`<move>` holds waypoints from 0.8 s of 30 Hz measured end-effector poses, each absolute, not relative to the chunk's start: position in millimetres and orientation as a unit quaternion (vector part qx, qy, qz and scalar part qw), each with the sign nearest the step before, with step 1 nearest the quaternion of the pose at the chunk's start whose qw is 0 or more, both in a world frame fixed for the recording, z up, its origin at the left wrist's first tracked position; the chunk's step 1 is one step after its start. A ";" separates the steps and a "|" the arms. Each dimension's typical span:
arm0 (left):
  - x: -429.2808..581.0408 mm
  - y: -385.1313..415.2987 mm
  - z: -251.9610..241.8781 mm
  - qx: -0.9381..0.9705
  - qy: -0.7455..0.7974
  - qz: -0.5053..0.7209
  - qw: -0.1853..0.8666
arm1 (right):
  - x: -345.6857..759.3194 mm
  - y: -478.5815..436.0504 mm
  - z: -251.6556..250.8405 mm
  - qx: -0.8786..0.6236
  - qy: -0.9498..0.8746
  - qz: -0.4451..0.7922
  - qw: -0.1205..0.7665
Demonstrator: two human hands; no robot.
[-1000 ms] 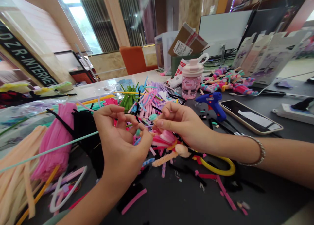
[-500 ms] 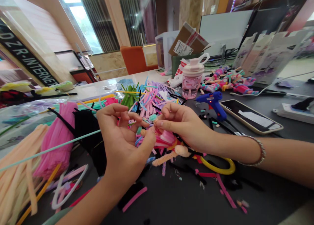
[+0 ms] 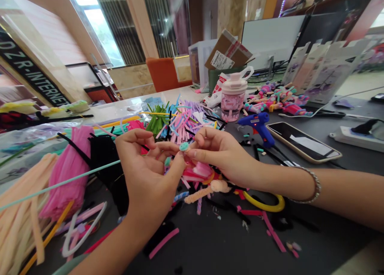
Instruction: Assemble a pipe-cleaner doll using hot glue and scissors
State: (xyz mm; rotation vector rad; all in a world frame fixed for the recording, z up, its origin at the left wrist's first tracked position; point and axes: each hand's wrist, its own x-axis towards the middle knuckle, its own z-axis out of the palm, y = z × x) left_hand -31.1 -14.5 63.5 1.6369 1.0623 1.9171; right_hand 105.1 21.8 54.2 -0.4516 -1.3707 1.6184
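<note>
My left hand (image 3: 147,175) pinches a long teal pipe cleaner (image 3: 60,184) that runs off to the left, its fingers curled and its thumb up against my right hand. My right hand (image 3: 223,153) is closed on a small pipe-cleaner figure (image 3: 199,173) with a pink body and a teal coiled tip (image 3: 184,146) at my fingertips. The figure's peach head and arm (image 3: 210,189) hang below my right palm, above the dark table (image 3: 228,247). The two hands touch at the fingertips.
Piles of pipe cleaners lie left: peach (image 3: 18,219), pink (image 3: 70,171), black (image 3: 103,155). Cut coloured pieces (image 3: 183,121) sit behind the hands. A blue glue gun (image 3: 259,123), phone (image 3: 303,141), pink bottle (image 3: 234,97), finished figures (image 3: 276,99) and a yellow ring (image 3: 264,205) are right.
My left hand's fingers closed in toward my right fingertips, and the teal tip now sits between both hands. The view shifted slightly; nothing else moved.
</note>
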 end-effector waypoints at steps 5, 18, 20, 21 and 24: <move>-30.5 -14.7 63.9 0.583 0.376 0.690 0.206 | 104.4 21.0 54.3 -0.186 -0.553 0.662 0.470; -29.4 -12.3 63.7 0.549 0.405 0.700 0.210 | 106.7 26.9 54.4 -0.182 -0.548 0.649 0.494; -28.7 -12.8 63.7 0.560 0.393 0.702 0.198 | 107.0 28.2 54.0 -0.181 -0.547 0.649 0.496; -28.2 -13.4 63.7 0.566 0.385 0.703 0.191 | 107.2 28.6 53.9 -0.182 -0.547 0.650 0.496; -26.8 -15.8 63.9 0.585 0.363 0.701 0.185 | 107.3 28.7 54.3 -0.186 -0.546 0.651 0.493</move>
